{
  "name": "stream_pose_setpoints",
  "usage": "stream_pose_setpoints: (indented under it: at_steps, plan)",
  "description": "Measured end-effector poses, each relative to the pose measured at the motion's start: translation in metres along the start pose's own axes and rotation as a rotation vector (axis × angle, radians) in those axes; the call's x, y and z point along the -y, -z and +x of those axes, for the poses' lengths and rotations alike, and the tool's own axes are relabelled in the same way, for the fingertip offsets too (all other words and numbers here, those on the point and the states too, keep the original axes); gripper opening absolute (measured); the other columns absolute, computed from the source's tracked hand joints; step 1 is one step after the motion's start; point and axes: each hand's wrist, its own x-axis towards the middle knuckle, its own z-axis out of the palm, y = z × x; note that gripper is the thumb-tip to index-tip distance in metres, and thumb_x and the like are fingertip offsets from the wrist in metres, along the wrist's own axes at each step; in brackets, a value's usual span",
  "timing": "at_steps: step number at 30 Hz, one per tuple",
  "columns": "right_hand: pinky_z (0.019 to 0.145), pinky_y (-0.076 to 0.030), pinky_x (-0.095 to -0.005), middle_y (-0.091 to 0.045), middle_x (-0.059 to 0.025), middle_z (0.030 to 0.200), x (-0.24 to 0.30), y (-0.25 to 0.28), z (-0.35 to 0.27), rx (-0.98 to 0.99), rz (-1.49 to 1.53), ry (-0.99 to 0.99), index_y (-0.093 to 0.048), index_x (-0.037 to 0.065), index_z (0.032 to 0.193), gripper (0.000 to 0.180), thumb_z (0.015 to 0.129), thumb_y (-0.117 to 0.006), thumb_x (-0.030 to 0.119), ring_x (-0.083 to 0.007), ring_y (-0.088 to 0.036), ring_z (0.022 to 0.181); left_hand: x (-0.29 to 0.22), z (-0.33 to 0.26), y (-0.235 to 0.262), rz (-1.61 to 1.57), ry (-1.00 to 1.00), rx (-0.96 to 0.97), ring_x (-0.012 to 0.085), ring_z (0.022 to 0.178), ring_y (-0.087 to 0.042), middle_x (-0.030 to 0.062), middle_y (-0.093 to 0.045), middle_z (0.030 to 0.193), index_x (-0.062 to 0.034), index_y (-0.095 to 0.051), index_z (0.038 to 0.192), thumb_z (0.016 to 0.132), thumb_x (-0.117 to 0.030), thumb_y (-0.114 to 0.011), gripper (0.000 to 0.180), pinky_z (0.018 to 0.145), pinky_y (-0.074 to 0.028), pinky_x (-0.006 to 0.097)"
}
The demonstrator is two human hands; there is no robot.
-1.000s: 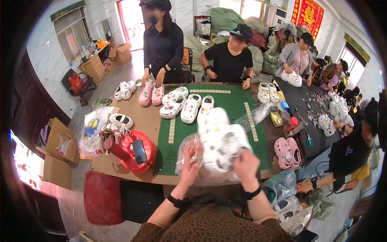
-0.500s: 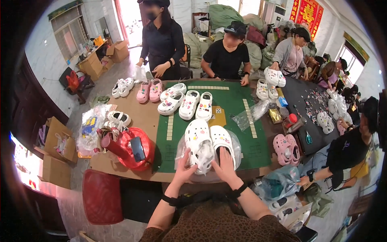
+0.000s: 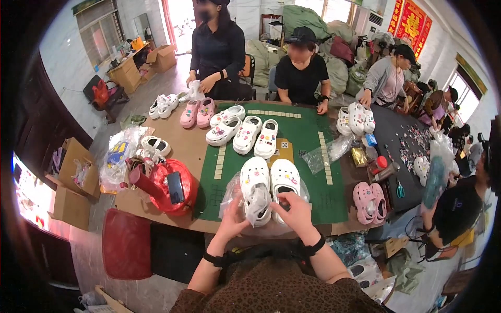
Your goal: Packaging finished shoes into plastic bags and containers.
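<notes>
Two white clogs with small charms lie side by side in front of me, toes pointing away, on clear plastic film. The left clog (image 3: 254, 175) has crumpled clear plastic (image 3: 258, 204) in its opening. My left hand (image 3: 232, 219) rests against that clog's outer side near the heel, its thumb and fingers apart. At the heel of the right clog (image 3: 285, 176) is my right hand (image 3: 296, 213), its fingers curled over the opening and its thumb toward the gap between the shoes. The hand partly hides the clog's inside.
Finished-looking white clogs (image 3: 247, 134) and pink clogs (image 3: 197, 113) stand farther back on the green mat (image 3: 209, 201). A red plastic bag (image 3: 182, 201) with a phone (image 3: 175, 187) is at left. Another pink pair (image 3: 369, 202) sits at right. Other people work around the tables.
My right hand has drawn back from inside the right clog, its fingers now curled. At the far right a co-worker has lifted a clear bag. Another has set a white clog down.
</notes>
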Motion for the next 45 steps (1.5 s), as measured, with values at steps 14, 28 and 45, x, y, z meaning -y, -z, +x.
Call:
stream_pose_setpoints:
  at_steps: [14,28,45]
  plan:
    - [0.060,-0.040,-0.0174,-0.058,0.0020,0.082,0.025,0.030,0.010,0.258,1.113,-0.333,-0.061,0.004,0.101,0.013,0.089,-0.056,0.006,-0.0042,-0.053,0.071,-0.028,-0.012,-0.030,-0.025,0.090,-0.128,0.0335,0.126,-0.048,0.0233,-0.046,0.137,-0.0031,-0.019,0.148,0.060,-0.029,-0.087,0.114,0.101,-0.042,0.041]
    - [0.072,-0.045,-0.0247,-0.052,-0.0011,0.086,0.034,0.091,0.000,-0.116,0.964,0.016,-0.036,0.003,0.138,0.048,0.093,-0.051,0.005,-0.0088,-0.051,0.076,-0.122,-0.006,0.043,-0.690,-0.061,0.200,0.0328,0.135,-0.034,0.0192,-0.013,0.154,-0.0079,-0.004,0.151,0.066,-0.024,-0.084,0.118,0.108,-0.034,0.041]
    - [0.081,-0.054,-0.0350,-0.063,-0.0112,0.109,-0.004,0.059,-0.018,-0.149,1.533,-0.656,-0.053,-0.001,0.121,0.031,0.095,-0.048,0.015,-0.0206,-0.064,0.095,-0.126,-0.001,0.040,-0.081,-0.212,-0.861,0.0073,0.065,-0.045,-0.0032,-0.052,0.072,-0.0040,-0.058,0.081,0.085,-0.004,-0.063,0.006,0.058,-0.036,0.024]
